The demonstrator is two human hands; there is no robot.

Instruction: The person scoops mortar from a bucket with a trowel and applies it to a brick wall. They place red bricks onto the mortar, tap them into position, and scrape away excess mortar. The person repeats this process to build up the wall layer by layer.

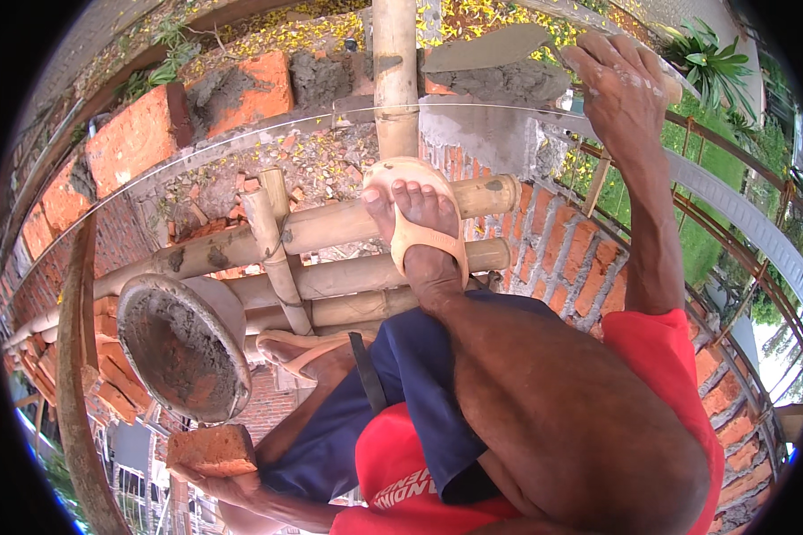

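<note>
My left hand [232, 489] is closed around an orange-red brick [212, 450], at the lower left just below a mortar bucket. At the upper right, my right hand [623, 94] is wrapped round the handle of a trowel. The trowel's grey blade [488, 48] reaches left over wet mortar [509, 82] on top of the brick wall. Further left, bricks [140, 138] smeared with mortar stand along the wall top. A thin white string [500, 105] is stretched along the wall's near side. The round bucket [224, 305] has grey mortar coating its inside.
My sandalled feet [424, 214] rest on lashed bamboo poles [330, 226]. An upright bamboo pole [395, 80] crosses the wall line. Rubble lies below, and loose bricks [120, 379] are stacked behind the bucket. A wooden post [73, 383] rises at left, and another brick wall [589, 245] stands at right.
</note>
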